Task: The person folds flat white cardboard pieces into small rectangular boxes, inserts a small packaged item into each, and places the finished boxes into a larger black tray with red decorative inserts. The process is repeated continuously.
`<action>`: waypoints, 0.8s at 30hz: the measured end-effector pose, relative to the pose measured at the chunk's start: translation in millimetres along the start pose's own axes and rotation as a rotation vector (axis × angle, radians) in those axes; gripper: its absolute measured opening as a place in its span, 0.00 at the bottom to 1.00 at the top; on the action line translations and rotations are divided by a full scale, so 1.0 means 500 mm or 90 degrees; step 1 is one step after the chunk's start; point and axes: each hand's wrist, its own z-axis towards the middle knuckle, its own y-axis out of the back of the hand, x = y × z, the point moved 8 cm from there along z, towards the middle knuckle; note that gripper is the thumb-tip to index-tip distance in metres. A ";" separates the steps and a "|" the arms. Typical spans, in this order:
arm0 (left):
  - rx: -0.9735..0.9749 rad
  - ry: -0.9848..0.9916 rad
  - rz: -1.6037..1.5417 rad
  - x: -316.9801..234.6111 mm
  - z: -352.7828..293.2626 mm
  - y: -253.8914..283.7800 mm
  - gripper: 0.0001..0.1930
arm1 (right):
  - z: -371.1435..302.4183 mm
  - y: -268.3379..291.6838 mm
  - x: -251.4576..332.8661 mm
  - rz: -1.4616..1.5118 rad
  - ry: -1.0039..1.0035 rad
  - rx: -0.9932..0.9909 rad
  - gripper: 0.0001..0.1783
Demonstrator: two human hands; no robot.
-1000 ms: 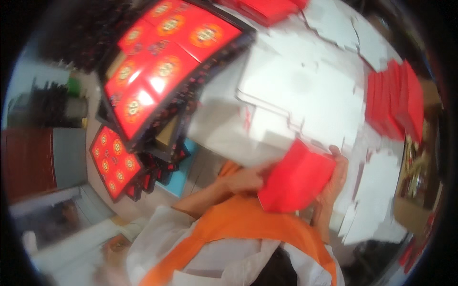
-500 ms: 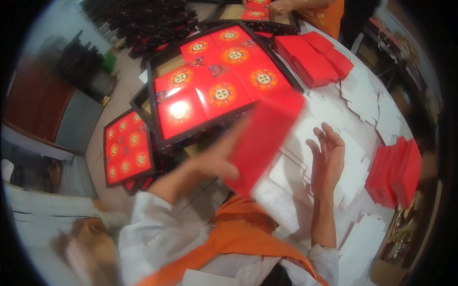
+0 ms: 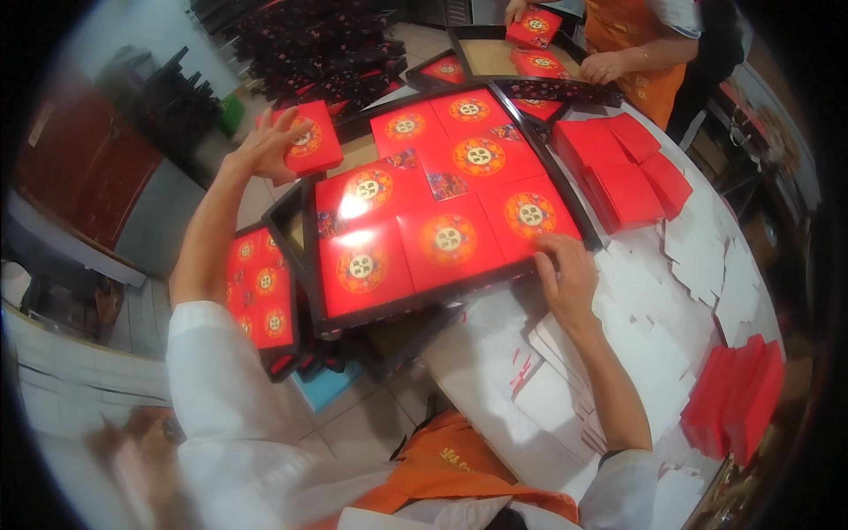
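My left hand (image 3: 263,152) holds a red square box (image 3: 311,146) with a round orange and gold emblem, raised over the far left corner of a black-rimmed tray (image 3: 459,296). The box is tilted, and my fingers lie over its left side. Inside the tray sit several matching red boxes (image 3: 448,238), with bare cardboard-coloured base showing at the far left. At the near right corner, my right hand (image 3: 570,278) grips the tray's rim, fingertips against the corner box and thumb on the outer side.
Red boxes (image 3: 618,177) are piled beyond the tray's right side, with more red pieces (image 3: 733,397) at the table's right edge. White card sheets (image 3: 636,327) spread over the table. Another filled tray (image 3: 261,291) lies lower left. Across, a co-worker's hands (image 3: 605,68) handle boxes.
The red box in my left hand has gone from in front of the tray to its far left corner. My right hand has come from above the white sheets onto the tray's rim.
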 end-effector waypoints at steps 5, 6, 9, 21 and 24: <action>0.066 -0.016 -0.038 -0.018 0.057 -0.053 0.49 | 0.018 -0.033 -0.004 -0.102 0.090 0.066 0.09; 0.062 -0.026 -0.066 -0.013 0.073 -0.070 0.49 | 0.023 -0.038 0.001 -0.103 0.097 0.077 0.09; 0.085 -0.014 -0.187 -0.019 0.101 -0.099 0.50 | 0.024 -0.050 0.002 -0.083 0.094 0.072 0.06; 0.188 -0.049 -0.261 0.003 0.118 -0.125 0.52 | 0.019 -0.070 -0.002 -0.026 0.042 0.049 0.04; 0.190 -0.036 -0.247 0.011 0.130 -0.131 0.50 | 0.017 -0.076 0.018 -0.010 0.044 0.057 0.04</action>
